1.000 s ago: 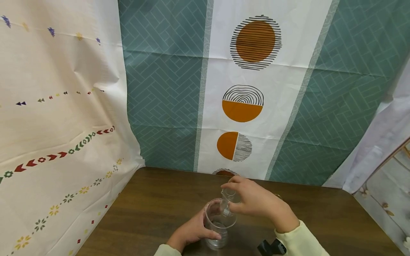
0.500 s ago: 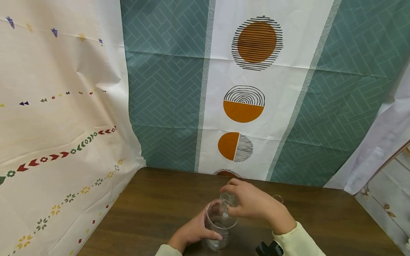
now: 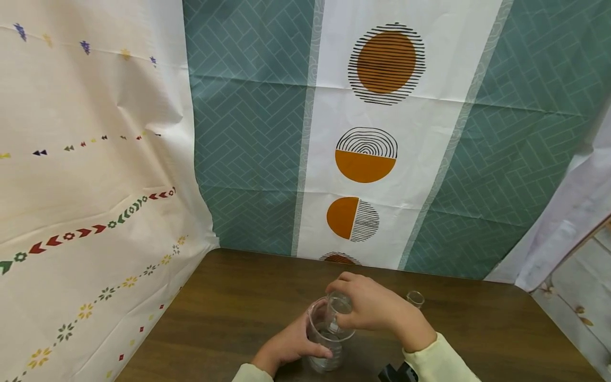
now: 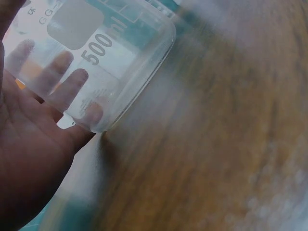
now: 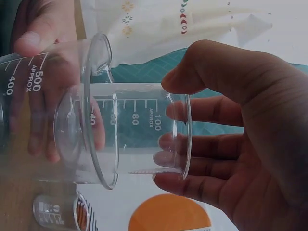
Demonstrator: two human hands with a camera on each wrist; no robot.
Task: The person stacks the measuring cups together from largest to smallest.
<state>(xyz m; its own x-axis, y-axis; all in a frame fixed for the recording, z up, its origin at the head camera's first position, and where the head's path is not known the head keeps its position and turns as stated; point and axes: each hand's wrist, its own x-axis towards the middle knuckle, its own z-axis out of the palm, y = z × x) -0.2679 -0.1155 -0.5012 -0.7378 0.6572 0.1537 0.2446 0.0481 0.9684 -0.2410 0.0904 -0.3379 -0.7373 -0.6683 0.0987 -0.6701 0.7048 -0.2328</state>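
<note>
A clear 500 ml beaker [image 3: 334, 346] stands at the front of the table, and my left hand [image 3: 291, 339] grips its side. In the left wrist view the fingers show through the wall of this large beaker [image 4: 125, 53], close to its base. My right hand [image 3: 372, 305] holds a smaller 100 ml beaker [image 5: 137, 122] near its rim, thumb on one side and fingers on the other. The small beaker's lower part is inside the large beaker's mouth, while its upper part stands out above the rim.
Another small glass beaker [image 3: 416, 298] stands on the brown wooden table [image 3: 248, 292], behind my right wrist. A black device [image 3: 400, 373] is worn at the right cuff. Patterned cloth hangs behind the table [image 3: 248, 159] and along its left side [image 3: 119, 212].
My right hand has lowered the small beaker a little further into the large one. The beaker behind the right wrist has come into fuller view. The left hand keeps its grip.
</note>
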